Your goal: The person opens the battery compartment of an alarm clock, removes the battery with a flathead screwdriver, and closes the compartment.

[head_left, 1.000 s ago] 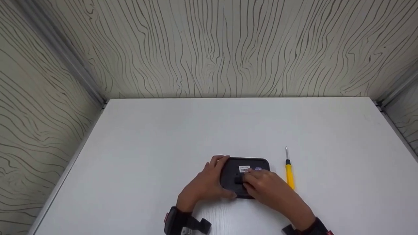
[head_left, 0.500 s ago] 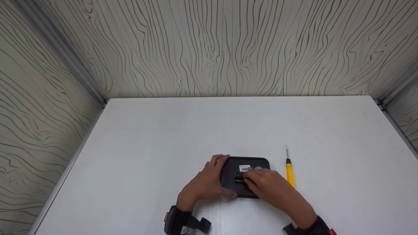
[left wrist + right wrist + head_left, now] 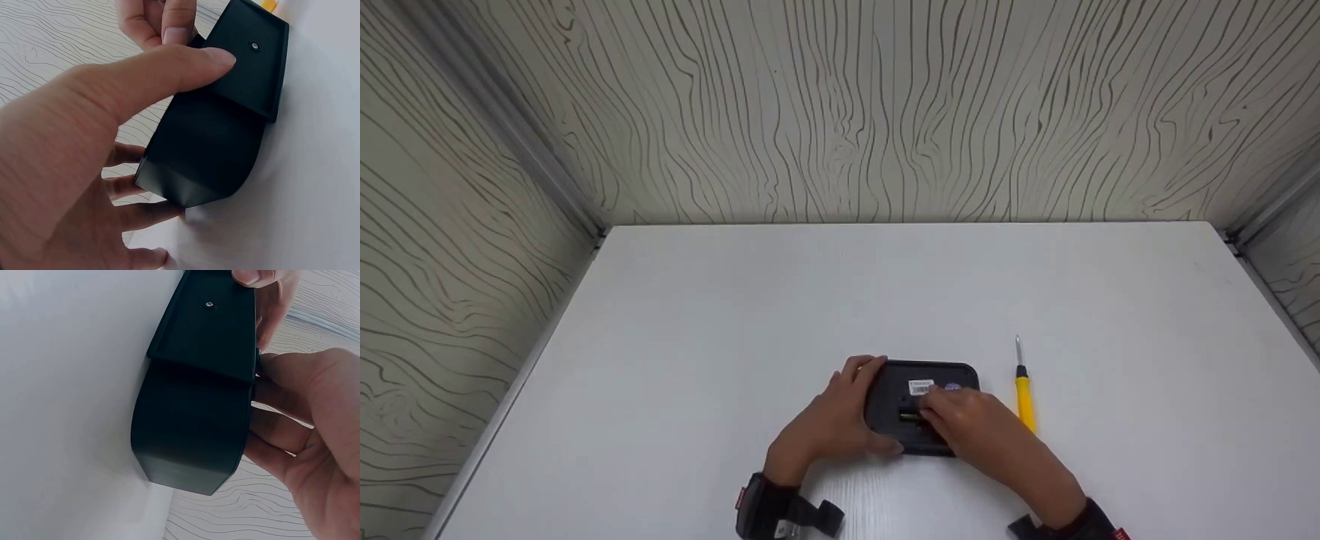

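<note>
A black rounded-corner device [image 3: 885, 409] lies on the white table with its sticker-bearing back up. My left hand [image 3: 840, 424] grips its left side, fingers along the far edge and thumb on the near one; the left wrist view shows that thumb across the black casing [image 3: 208, 146]. In a slot in the back lies a dark, thin battery [image 3: 910, 415] with a yellowish streak. My right hand [image 3: 971, 420] pinches at its right end with bent fingers, which hide the rest of it. In the right wrist view these fingertips [image 3: 275, 365] meet behind the casing's edge.
A screwdriver [image 3: 1024, 397] with a yellow handle lies right of the device, its tip toward the back wall. A white barcode label [image 3: 920, 387] and a round purple sticker [image 3: 952, 387] are on the device. Patterned panels [image 3: 840, 112] surround the table.
A dark block seen by the right fingertips one second ago no longer stands out; the slot now shows a yellowish streak. The right fingers have shifted slightly. The left hand stays in place.
</note>
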The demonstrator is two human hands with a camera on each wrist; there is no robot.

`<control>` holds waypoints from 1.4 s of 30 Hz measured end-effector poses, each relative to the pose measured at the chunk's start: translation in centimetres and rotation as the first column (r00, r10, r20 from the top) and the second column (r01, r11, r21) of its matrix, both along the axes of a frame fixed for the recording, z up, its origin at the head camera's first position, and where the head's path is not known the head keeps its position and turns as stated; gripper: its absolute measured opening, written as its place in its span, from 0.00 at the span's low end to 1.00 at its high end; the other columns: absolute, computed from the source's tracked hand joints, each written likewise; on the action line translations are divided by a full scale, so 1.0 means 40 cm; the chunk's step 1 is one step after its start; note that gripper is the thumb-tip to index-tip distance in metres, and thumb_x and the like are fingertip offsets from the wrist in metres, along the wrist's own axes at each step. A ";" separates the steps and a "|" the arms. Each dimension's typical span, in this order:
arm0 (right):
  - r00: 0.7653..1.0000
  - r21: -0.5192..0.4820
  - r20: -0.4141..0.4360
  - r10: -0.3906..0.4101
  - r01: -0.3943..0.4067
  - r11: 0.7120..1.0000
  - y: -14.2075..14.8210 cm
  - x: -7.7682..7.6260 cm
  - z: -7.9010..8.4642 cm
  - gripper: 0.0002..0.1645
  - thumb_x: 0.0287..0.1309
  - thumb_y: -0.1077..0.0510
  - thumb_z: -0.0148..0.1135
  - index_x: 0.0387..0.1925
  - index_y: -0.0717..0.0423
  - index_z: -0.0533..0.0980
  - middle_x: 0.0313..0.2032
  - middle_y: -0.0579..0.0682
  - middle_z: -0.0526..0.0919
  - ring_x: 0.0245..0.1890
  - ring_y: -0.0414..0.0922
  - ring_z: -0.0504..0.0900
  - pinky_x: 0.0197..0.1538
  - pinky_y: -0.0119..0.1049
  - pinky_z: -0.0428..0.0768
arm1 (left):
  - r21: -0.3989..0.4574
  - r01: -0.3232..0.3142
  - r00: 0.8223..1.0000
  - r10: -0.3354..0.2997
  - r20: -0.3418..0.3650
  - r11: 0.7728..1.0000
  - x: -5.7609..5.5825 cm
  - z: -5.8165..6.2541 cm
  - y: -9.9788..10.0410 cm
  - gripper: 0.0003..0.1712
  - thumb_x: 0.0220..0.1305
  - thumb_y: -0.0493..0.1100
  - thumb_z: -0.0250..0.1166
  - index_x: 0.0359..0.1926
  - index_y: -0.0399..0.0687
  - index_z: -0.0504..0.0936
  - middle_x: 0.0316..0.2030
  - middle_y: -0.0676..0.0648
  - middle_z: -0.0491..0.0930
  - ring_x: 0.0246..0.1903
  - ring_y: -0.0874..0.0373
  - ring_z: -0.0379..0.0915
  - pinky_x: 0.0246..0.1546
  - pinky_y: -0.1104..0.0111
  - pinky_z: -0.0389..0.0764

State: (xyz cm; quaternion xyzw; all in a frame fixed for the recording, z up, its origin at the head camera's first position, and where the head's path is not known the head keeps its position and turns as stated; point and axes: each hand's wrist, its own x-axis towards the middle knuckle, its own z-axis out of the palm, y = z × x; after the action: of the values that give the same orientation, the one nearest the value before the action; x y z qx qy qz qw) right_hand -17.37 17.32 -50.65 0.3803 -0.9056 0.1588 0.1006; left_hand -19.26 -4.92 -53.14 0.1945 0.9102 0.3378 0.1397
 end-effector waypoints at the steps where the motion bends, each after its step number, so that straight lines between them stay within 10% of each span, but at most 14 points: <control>1: 1.000 0.003 0.002 -0.001 0.001 1.000 0.000 0.001 0.001 0.06 0.59 0.60 0.65 0.37 0.55 0.77 0.33 0.49 0.87 0.30 0.40 0.85 0.37 0.32 0.85 | -0.002 0.000 1.000 0.000 -0.001 1.000 0.000 -0.001 0.000 0.63 0.42 0.60 0.77 0.75 0.56 0.52 0.70 0.52 0.56 0.63 0.48 0.63 0.54 0.52 0.76; 13: 0.999 0.044 0.018 -0.041 0.041 0.998 0.006 0.004 0.012 0.05 0.59 0.58 0.65 0.37 0.51 0.78 0.32 0.45 0.87 0.30 0.37 0.84 0.37 0.31 0.85 | -0.012 0.003 1.000 -0.003 -0.016 1.000 -0.002 -0.005 -0.002 0.63 0.42 0.61 0.77 0.75 0.57 0.52 0.70 0.53 0.56 0.62 0.48 0.63 0.53 0.54 0.77; 20: 0.997 0.039 -0.027 -0.071 0.072 0.997 0.026 0.005 0.035 0.06 0.56 0.61 0.67 0.36 0.53 0.79 0.30 0.45 0.87 0.28 0.38 0.84 0.35 0.31 0.85 | 0.030 -0.007 1.000 0.006 0.030 1.000 0.001 -0.002 -0.003 0.64 0.42 0.59 0.78 0.76 0.57 0.51 0.70 0.54 0.55 0.68 0.52 0.62 0.72 0.50 0.56; 42: 0.986 -0.059 0.014 -0.166 0.167 0.984 0.098 -0.007 0.065 0.08 0.55 0.66 0.66 0.37 0.53 0.80 0.32 0.46 0.87 0.31 0.38 0.86 0.34 0.30 0.84 | 0.011 -0.036 0.998 0.035 0.057 0.999 0.004 0.004 -0.004 0.64 0.40 0.60 0.78 0.75 0.61 0.51 0.70 0.56 0.55 0.68 0.44 0.59 0.60 0.47 0.71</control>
State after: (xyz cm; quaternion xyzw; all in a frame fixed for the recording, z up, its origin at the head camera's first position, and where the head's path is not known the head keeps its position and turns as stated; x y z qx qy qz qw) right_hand -17.64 21.23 -48.03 0.2994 -0.9295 0.1784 0.1209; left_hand -19.12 -5.07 -52.96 0.1695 0.9071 0.3512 0.1582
